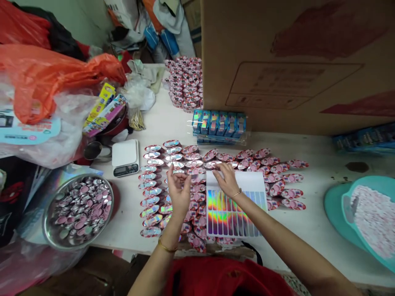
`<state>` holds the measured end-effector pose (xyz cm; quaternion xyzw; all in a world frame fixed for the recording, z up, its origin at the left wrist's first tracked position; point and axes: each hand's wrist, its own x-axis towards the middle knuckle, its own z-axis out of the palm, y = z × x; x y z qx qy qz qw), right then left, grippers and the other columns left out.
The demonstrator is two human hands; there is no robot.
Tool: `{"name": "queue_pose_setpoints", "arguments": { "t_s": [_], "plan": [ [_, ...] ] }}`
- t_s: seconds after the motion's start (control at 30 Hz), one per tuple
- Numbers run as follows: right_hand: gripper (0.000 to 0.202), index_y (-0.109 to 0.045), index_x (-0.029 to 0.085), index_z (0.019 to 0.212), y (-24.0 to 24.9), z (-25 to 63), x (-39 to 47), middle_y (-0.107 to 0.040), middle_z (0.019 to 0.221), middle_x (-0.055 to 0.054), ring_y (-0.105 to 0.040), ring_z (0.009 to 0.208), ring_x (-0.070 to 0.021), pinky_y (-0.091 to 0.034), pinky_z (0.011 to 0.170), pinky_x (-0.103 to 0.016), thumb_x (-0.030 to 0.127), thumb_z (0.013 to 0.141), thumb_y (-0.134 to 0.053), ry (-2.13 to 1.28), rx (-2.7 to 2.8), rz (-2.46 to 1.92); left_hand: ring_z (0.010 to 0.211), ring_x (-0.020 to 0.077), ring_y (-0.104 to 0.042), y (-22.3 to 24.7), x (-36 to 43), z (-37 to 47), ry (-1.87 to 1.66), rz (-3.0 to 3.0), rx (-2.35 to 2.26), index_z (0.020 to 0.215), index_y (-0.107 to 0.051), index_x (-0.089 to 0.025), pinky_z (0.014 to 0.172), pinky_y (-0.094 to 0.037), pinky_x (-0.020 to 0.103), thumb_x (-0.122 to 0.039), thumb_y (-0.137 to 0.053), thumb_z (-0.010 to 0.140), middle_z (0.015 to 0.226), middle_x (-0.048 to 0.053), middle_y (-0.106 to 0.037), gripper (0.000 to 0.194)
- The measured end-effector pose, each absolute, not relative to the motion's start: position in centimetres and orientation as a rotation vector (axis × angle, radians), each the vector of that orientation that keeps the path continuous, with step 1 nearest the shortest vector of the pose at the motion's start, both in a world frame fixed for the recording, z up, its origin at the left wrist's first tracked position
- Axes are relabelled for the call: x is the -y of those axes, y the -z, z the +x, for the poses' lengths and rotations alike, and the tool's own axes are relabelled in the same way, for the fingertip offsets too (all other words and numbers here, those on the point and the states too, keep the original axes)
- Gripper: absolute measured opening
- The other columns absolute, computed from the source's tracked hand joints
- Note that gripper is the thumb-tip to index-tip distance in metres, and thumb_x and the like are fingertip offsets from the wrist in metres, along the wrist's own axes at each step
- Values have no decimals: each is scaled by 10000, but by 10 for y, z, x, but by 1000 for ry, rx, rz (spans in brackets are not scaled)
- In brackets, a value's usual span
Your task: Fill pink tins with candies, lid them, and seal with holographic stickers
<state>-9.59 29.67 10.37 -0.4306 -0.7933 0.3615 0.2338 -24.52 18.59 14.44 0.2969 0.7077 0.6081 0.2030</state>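
Observation:
My left hand (180,191) is over the rows of small packs, thumb and fingers closed on one end of a thin, shiny sticker strip (198,177). My right hand (226,181) lies at the upper left of a holographic sticker sheet (236,213), fingers bent over its top edge. The sheet's upper part is bare white; rainbow strips fill the lower part. Under and around both hands stand several small oval-topped pink and red packs (151,191). Shiny strips show on the left rows, pink tops (280,167) on the right ones.
At left are a metal bowl (51,228) of small pink and silver discs, a white scale (125,153) and plastic bags (68,78). Behind stand stacked packs (185,84), blue packs in a clear tray (219,123) and a large carton (277,82). A teal basin (335,205) is at right.

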Motion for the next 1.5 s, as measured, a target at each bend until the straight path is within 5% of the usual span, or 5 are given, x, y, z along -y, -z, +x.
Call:
{"name": "queue_pose_setpoints", "arguments": {
  "t_s": [0.2, 0.53, 0.9, 1.23, 1.5],
  "plan": [
    [405, -558, 204, 670, -114, -152, -292, -545, 649, 9, -487, 635, -147, -414, 655, -278, 589, 795, -582, -1676, 1537, -1142, 649, 68, -512, -135, -221, -270, -1779, 561, -1831, 1391, -374, -262, 593, -424, 171, -295, -727, 749, 795, -24, -526, 733],
    [477, -548, 207, 613, -92, -183, -347, -492, 620, 17, -463, 649, -140, -369, 649, -258, 625, 834, -485, -1421, 1755, -1234, 630, 64, -507, -108, -249, -307, -1782, 441, -1827, 1338, -418, -227, 611, -427, 185, -281, -745, 701, 764, -36, -527, 718],
    [239, -592, 204, 693, -77, -188, -331, -624, 804, -39, -507, 862, -207, -312, 805, -340, 333, 883, -526, -872, 2225, -1398, 707, 126, -543, -75, -263, -312, -1463, 836, -2173, 1418, -366, -203, 735, -439, 272, -222, -601, 782, 759, -16, -558, 678],
    [191, -616, 192, 861, -73, -197, -337, -627, 947, -110, -478, 960, -269, -284, 838, -384, 303, 895, -464, -649, 2525, -1485, 849, 220, -556, -64, -273, -311, -1077, 1123, -2473, 1415, -387, -195, 890, -350, 405, -154, -534, 775, 772, 15, -613, 658],
    [347, -570, 161, 1167, -81, -195, -339, -619, 1068, -131, -518, 1012, -257, -371, 904, -377, 341, 878, -501, -950, 2091, -1396, 981, 205, -524, -87, -263, -319, -1409, 982, -2395, 1015, -577, -179, 927, -394, 355, -265, -624, 793, 991, 64, -558, 243]
  ]
}}
